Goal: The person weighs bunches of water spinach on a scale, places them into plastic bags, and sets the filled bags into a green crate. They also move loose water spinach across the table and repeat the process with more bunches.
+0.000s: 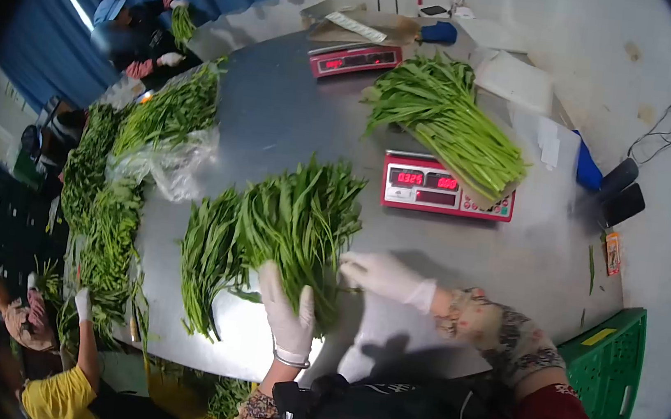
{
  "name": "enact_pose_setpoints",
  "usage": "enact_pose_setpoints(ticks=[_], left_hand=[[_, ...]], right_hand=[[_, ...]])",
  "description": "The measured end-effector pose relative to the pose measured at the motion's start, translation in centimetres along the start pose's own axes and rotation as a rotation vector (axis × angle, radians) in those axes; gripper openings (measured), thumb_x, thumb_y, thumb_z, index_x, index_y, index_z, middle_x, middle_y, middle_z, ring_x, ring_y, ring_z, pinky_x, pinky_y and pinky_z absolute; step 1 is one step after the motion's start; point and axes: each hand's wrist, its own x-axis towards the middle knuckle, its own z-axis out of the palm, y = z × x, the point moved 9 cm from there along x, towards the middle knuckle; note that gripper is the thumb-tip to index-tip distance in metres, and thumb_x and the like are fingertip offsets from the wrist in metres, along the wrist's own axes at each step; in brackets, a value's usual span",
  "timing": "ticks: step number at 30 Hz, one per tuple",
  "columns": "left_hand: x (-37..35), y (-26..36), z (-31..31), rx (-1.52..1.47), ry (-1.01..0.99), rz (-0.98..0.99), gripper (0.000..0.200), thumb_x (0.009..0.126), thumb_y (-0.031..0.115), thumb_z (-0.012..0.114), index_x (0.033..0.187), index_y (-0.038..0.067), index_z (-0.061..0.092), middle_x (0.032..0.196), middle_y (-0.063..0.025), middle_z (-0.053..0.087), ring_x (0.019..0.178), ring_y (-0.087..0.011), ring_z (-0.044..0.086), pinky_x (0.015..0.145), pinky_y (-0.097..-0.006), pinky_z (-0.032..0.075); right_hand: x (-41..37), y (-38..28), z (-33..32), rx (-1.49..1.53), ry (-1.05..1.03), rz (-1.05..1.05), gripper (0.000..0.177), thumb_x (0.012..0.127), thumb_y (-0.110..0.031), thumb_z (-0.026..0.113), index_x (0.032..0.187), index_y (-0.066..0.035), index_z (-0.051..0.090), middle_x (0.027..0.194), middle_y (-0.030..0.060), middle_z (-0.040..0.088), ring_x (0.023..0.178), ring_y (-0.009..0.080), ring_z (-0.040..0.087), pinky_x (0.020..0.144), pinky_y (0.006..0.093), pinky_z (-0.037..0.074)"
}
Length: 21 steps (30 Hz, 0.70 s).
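My left hand (286, 320), in a white glove, lies against the lower part of a bunch of long-leaved greens (297, 218). Its fingers are stretched over the leaves and the thumb stands apart. From the right comes my right hand (389, 279), also gloved, with mostly extended fingers whose tips are at the bunch's right edge; the leaves partly hide them. A second, smaller pile of the same greens (208, 257) adjoins the bunch on the left. Beyond my right hand, a larger bunch with thick stems (453, 124) rests on a red-and-white digital scale (421, 188) with lit digits.
Another red scale (355, 61) stands further back on the metal table (269, 103). Heaped greens (116, 213) and a clear plastic bag (171, 162) line the left side. Co-workers (136, 38) handle greens there. A green crate (606, 373) stands at right.
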Motion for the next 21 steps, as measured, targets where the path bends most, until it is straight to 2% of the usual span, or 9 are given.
enact_pose_setpoints(ticks=[1, 2, 3, 5, 7, 9, 12, 15, 21], left_hand=[[0.8, 1.6, 1.2, -0.227, -0.065, 0.030, 0.063, 0.089, 0.029, 0.057, 0.134, -0.009, 0.033, 0.135, -0.0271, 0.040, 0.127, -0.0404, 0.035, 0.106, -0.0422, 0.027], [1.4, 2.3, 1.8, -0.199, -0.018, 0.070, 0.052, 0.093, 0.019, 0.052, 0.136, -0.004, 0.035, 0.134, -0.0223, 0.043, 0.127, -0.0302, 0.039, 0.106, -0.0379, 0.029], [2.5, 4.2, 6.9, -0.687, -0.299, -0.021, 0.049, 0.093, 0.015, 0.052, 0.135, -0.005, 0.036, 0.131, -0.0190, 0.047, 0.121, -0.0250, 0.046, 0.103, -0.0340, 0.034], [4.9, 7.1, 11.9, -0.890, -0.474, -0.145, 0.045, 0.095, 0.016, 0.049, 0.133, -0.006, 0.038, 0.123, -0.0139, 0.055, 0.114, -0.0200, 0.053, 0.100, -0.0294, 0.038], [7.9, 9.7, 16.0, -0.996, -0.595, -0.233, 0.046, 0.096, 0.021, 0.048, 0.133, -0.005, 0.039, 0.119, -0.0128, 0.057, 0.109, -0.0186, 0.056, 0.092, -0.0279, 0.044], [11.0, 10.4, 20.9, -1.029, -0.675, -0.222, 0.049, 0.096, 0.026, 0.049, 0.133, -0.005, 0.040, 0.118, -0.0125, 0.058, 0.104, -0.0176, 0.058, 0.087, -0.0270, 0.047], [15.8, 11.9, 23.8, -1.083, -0.642, -0.375, 0.052, 0.093, 0.037, 0.054, 0.126, -0.002, 0.046, 0.109, -0.0097, 0.059, 0.092, -0.0151, 0.060, 0.078, -0.0267, 0.049], [19.4, 11.6, 25.7, -1.166, -0.650, -0.514, 0.063, 0.091, 0.036, 0.058, 0.132, -0.005, 0.035, 0.118, -0.0088, 0.056, 0.099, -0.0150, 0.057, 0.079, -0.0266, 0.048], [23.7, 12.3, 23.5, -1.107, -0.371, -0.437, 0.068, 0.085, 0.040, 0.065, 0.133, 0.005, 0.032, 0.117, -0.0089, 0.055, 0.107, -0.0223, 0.053, 0.086, -0.0334, 0.047]], right_hand=[[-1.1, -0.1, -3.2, 0.170, 0.006, 0.000, 0.038, 0.092, -0.030, 0.048, 0.116, -0.002, 0.056, 0.094, 0.0223, 0.064, 0.083, 0.0382, 0.063, 0.074, 0.0417, 0.049], [-2.1, -0.7, -8.3, 0.045, 0.220, -0.146, 0.034, 0.091, -0.027, 0.049, 0.112, -0.002, 0.058, 0.093, 0.0200, 0.064, 0.083, 0.0365, 0.063, 0.074, 0.0399, 0.049], [-3.5, -1.4, -13.2, -0.082, 0.434, -0.291, 0.029, 0.091, -0.023, 0.050, 0.109, -0.002, 0.060, 0.091, 0.0177, 0.065, 0.083, 0.0348, 0.063, 0.074, 0.0380, 0.049], [-5.0, 0.4, -21.9, 0.024, 0.667, -0.236, 0.025, 0.089, -0.019, 0.051, 0.098, 0.001, 0.063, 0.089, 0.0160, 0.064, 0.089, 0.0308, 0.060, 0.078, 0.0365, 0.047], [-6.1, 1.0, -29.7, -0.403, 0.884, -0.314, 0.024, 0.088, -0.018, 0.052, 0.093, 0.002, 0.064, 0.092, 0.0161, 0.063, 0.088, 0.0310, 0.059, 0.079, 0.0368, 0.046], [-5.0, 3.6, -35.2, -0.544, 0.908, -0.313, 0.026, 0.088, -0.023, 0.052, 0.088, 0.000, 0.065, 0.090, 0.0161, 0.063, 0.085, 0.0313, 0.059, 0.079, 0.0370, 0.045], [-0.6, 8.5, -39.0, -0.668, 0.607, -0.104, 0.029, 0.087, -0.028, 0.053, 0.089, -0.002, 0.066, 0.093, 0.0161, 0.064, 0.088, 0.0320, 0.059, 0.079, 0.0377, 0.045], [4.1, 12.8, -39.8, -0.429, 0.380, 0.136, 0.032, 0.085, -0.032, 0.054, 0.093, -0.004, 0.067, 0.102, 0.0166, 0.063, 0.096, 0.0327, 0.058, 0.084, 0.0374, 0.044], [6.1, 8.2, -37.2, -0.534, 0.441, -0.170, 0.045, 0.076, -0.007, 0.048, 0.120, -0.001, 0.054, 0.112, 0.0228, 0.059, 0.104, 0.0366, 0.056, 0.092, 0.0388, 0.043]])
